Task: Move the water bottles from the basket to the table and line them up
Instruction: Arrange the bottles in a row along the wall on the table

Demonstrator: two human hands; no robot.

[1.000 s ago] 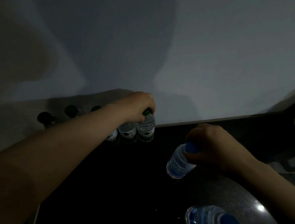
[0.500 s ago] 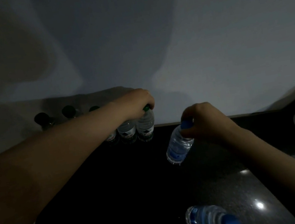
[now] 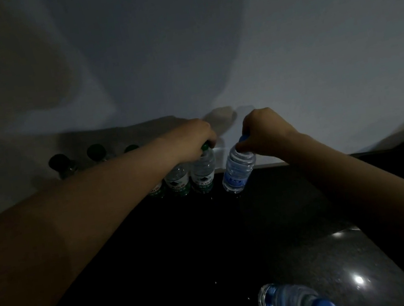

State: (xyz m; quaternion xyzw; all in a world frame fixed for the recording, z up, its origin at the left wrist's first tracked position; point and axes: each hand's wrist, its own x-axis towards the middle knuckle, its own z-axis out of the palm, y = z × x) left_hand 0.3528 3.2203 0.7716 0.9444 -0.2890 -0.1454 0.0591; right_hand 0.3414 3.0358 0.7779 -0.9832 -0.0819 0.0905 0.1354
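Water bottle (image 3: 237, 171) with a blue cap, held tilted at the dark table's (image 3: 211, 244) far edge, right hand (image 3: 264, 131) curled round its cap, left hand (image 3: 193, 138) gripped the neighbouring green-capped bottle (image 3: 203, 172) by its top.

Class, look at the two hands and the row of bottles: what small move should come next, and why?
Probably the right hand should stand the blue-capped bottle upright on the table beside the end green-capped bottle, which the left hand grips. It hangs tilted, held by its cap, close to that bottle.
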